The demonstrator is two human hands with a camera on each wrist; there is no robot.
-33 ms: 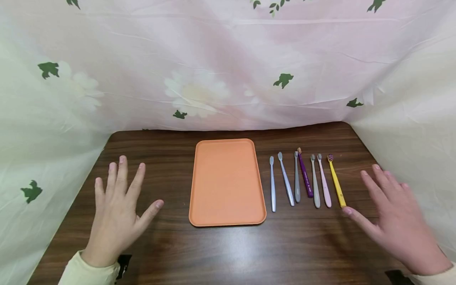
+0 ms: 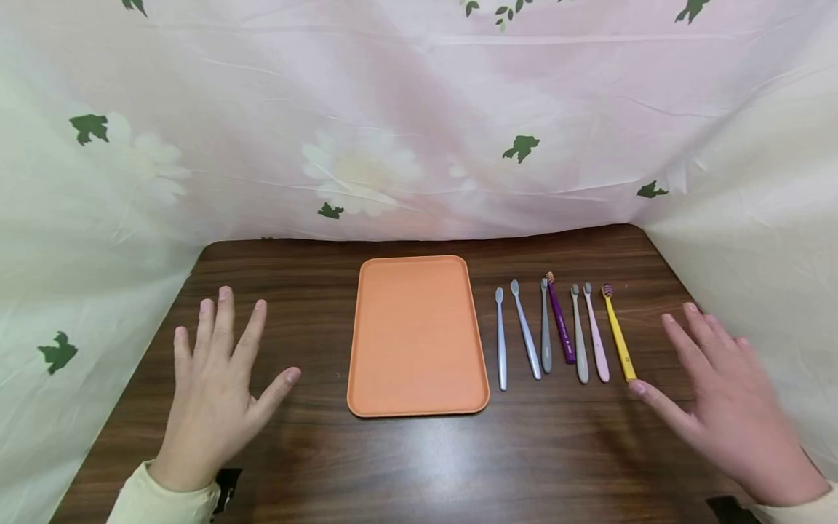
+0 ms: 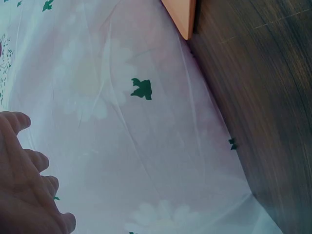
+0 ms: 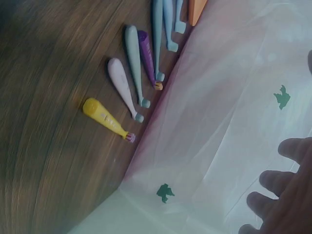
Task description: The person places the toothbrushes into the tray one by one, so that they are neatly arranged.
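My left hand is spread over the left side of the table, fingers straight, holding nothing. On the right, my right hand is likewise spread and holds nothing; its thumb tip appears close to the lower end of a yellow toothbrush. Left of that brush lie a pink toothbrush, a grey-green toothbrush, a purple toothbrush, a grey toothbrush and two light blue toothbrushes, one slanted, one nearly straight. An orange tray lies flat between the hands, with nothing on it.
The dark wood table has a patterned cloth hanging behind it and at both sides. In the right wrist view, the brush heads point toward the cloth side, near the table's far edge.
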